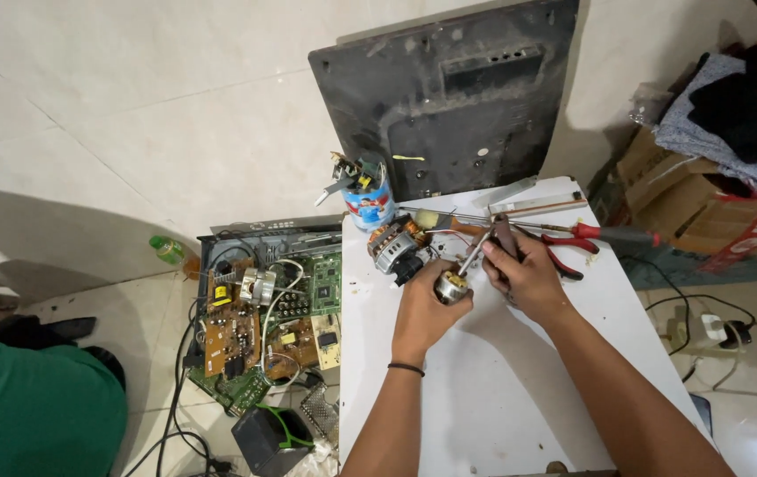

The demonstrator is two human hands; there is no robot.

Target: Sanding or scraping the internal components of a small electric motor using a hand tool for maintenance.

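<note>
My left hand point(422, 309) is gripping a small motor point(451, 285) over the white bench point(502, 389). My right hand point(527, 274) is closing around a screwdriver point(477, 252), its tip touching the motor. Just beyond the motor a second motor point(393, 247) is lying, red pliers point(573, 243) right of it, a can point(368, 199) behind.

We note a dark panel point(449, 97) leaning upright against the wall behind the white table point(520, 389). On the table's far edge stands a can point(368, 201) crammed with small parts; just beside it lies a wound motor assembly point(393, 246), and red-handled pliers point(573, 243) lie to the right. On the floor at left — an opened chassis of circuit boards point(263, 318), a green-capped bottle point(166, 249) and a black block point(263, 437). Cardboard boxes point(696, 199) under cloth point(723, 115) stand at right.
</note>
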